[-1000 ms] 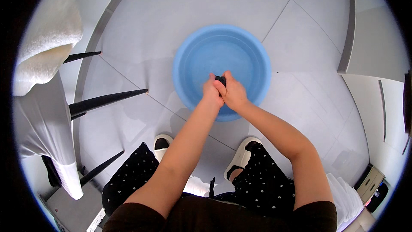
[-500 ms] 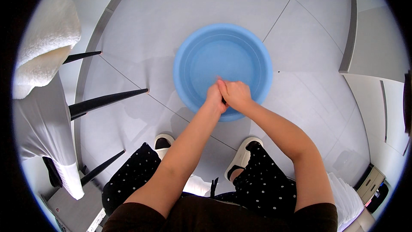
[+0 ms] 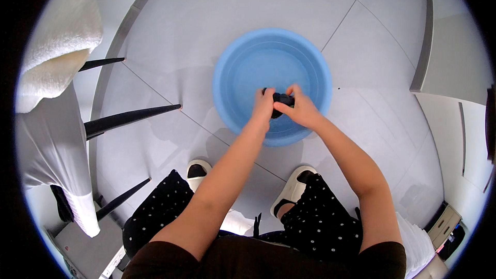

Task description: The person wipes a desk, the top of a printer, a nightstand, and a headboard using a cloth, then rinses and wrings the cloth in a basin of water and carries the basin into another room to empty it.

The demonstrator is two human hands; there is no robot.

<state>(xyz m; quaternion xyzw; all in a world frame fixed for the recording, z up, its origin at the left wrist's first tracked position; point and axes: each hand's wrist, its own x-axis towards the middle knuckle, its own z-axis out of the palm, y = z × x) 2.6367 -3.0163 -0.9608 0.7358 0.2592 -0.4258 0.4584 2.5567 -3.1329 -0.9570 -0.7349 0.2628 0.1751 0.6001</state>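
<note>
Head view: a person bends over a round blue plastic basin (image 3: 220, 85) on the grey tiled floor (image 3: 372, 129), both bare hands at work above its near half.
Black cloth bundle: it sits between the two hands, crumpled, inside the basin's outline as seen from above; its exact kind and its height over the basin bottom cannot be told.
Left-hand grip: the left hand (image 3: 263, 105) has its fingers curled round the bundle's left side, pressing on it.
Right-hand grip: the right hand (image 3: 303, 110) pinches the other side, thumb laid across the dark folds (image 3: 279, 112) and fingers bent over the far edge.
Handling of the cloth: probably soft, limp and light, somewhat heavier and slippery if soaked; unlikely to break, though thin fabric could stretch.
Where to hold it: the gathered ends look best, one per hand, with whole fingers rather than fingertips alone.
Basin contents: apparently shallow, clear water, judging by the faint line round the inner wall; nothing else can be made out inside.
Drawer unit: a small beige one (image 3: 444, 227) stands at the lower right, drawers closed, contents hidden.
</note>
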